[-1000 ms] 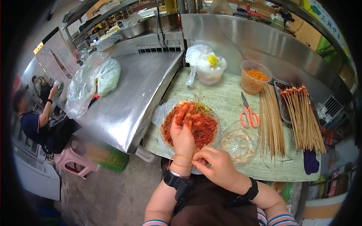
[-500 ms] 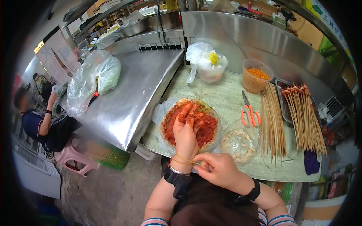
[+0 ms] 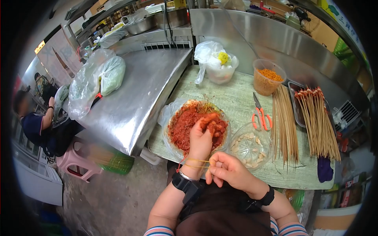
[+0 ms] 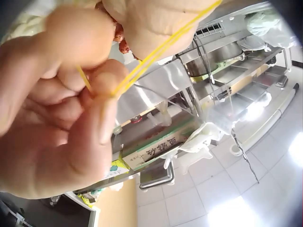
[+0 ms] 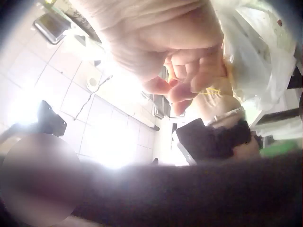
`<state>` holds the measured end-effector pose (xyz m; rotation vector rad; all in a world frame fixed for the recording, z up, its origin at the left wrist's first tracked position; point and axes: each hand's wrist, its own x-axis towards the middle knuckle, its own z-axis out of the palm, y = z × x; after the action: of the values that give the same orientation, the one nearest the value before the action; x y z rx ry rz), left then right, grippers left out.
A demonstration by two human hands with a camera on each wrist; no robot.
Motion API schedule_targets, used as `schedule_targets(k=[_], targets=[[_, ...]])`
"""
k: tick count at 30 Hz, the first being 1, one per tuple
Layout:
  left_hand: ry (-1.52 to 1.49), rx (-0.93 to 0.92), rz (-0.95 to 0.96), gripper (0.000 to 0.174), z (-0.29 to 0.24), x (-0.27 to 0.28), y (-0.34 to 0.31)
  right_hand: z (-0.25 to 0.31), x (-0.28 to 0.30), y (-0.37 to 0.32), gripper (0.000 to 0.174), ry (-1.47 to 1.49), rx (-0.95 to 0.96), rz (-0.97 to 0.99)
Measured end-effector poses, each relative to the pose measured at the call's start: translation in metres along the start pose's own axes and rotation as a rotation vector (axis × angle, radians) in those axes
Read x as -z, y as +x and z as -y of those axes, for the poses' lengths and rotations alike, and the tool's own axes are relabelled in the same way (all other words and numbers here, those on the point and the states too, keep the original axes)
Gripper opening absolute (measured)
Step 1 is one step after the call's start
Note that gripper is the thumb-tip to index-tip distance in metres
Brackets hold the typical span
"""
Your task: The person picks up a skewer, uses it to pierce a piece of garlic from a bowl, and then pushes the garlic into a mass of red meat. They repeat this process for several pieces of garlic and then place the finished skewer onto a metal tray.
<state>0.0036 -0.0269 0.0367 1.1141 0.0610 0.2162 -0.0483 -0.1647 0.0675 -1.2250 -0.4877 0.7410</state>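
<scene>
In the head view my left hand (image 3: 202, 139) hangs over a bowl of red chili paste (image 3: 180, 128). Its fingers are smeared with paste, loosely bent, and hold nothing. A yellow rubber band (image 4: 163, 48) circles the left wrist. My right hand (image 3: 232, 173) pinches this band between thumb and fingers and draws it out to the right, so its strands run taut between wrist and fingertips. A clear plastic bag (image 3: 165, 116) spreads around the bowl's left side. Just right of the bowl lies a clear plastic container with pale cloves (image 3: 250, 147).
Orange-handled scissors (image 3: 260, 114), a bundle of bare skewers (image 3: 284, 126) and loaded skewers (image 3: 317, 122) on a tray lie to the right. Behind stand an orange-filled tub (image 3: 268, 76) and a bagged bowl (image 3: 218, 72). A steel counter (image 3: 138, 90) adjoins on the left; a person (image 3: 37, 122) sits beyond.
My left hand has shifted right over the paste and tipped forward. The right hand has pulled the rubber band away from the left wrist, stretching it to the right.
</scene>
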Motion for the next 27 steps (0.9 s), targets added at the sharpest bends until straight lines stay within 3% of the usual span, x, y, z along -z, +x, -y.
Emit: schedule_targets(k=[2,5,8,9,10,12,13,14,16,17,21,23,24,27], targets=[[0.067,0.051,0.035,0.025,0.009,0.002,-0.001,0.005,0.003,0.003,0.022,0.194,0.001,0.086],[0.447,-0.383,0.140,0.034,0.015,0.009,-0.002,0.021,-0.010,0.002,0.025,0.293,0.097,0.030],[0.603,-0.464,0.134,0.039,-0.006,0.011,-0.002,0.021,-0.006,-0.001,0.025,0.393,0.141,0.029],[0.376,-0.292,0.129,0.034,0.004,0.014,0.002,0.016,-0.001,-0.002,0.025,0.457,0.159,0.020],[0.380,-0.296,0.126,0.034,-0.008,0.012,0.000,0.010,0.002,-0.004,0.025,0.459,0.161,0.026],[-0.295,0.141,0.079,0.030,-0.040,0.008,-0.006,-0.002,0.008,-0.007,0.027,-0.052,0.171,-0.085],[-0.369,0.136,0.125,0.031,-0.041,0.011,-0.006,0.002,0.012,-0.009,0.025,-0.380,0.114,-0.117],[-0.367,0.134,0.124,0.031,-0.041,0.010,-0.007,0.006,0.009,-0.008,0.025,-0.379,0.116,-0.115],[-0.602,0.226,0.174,0.034,-0.040,0.004,-0.011,0.013,-0.001,-0.003,0.022,-1.066,0.254,-0.045],[-0.655,0.236,0.160,0.036,-0.041,0.001,-0.012,0.003,-0.001,0.002,0.019,-1.145,0.442,-0.119],[-0.748,0.195,0.020,0.035,-0.035,0.004,-0.008,0.000,0.000,0.005,0.023,-1.085,0.530,-0.227],[-0.579,0.160,-0.009,0.034,-0.029,0.011,-0.006,0.011,0.000,-0.005,0.030,-0.842,0.337,-0.024],[-0.578,0.161,-0.007,0.034,-0.026,0.013,-0.005,0.013,-0.005,-0.005,0.030,-0.842,0.338,-0.026],[-0.529,0.121,-0.011,0.034,-0.022,0.012,-0.001,0.004,-0.017,-0.002,0.038,-0.921,0.586,-0.164]])
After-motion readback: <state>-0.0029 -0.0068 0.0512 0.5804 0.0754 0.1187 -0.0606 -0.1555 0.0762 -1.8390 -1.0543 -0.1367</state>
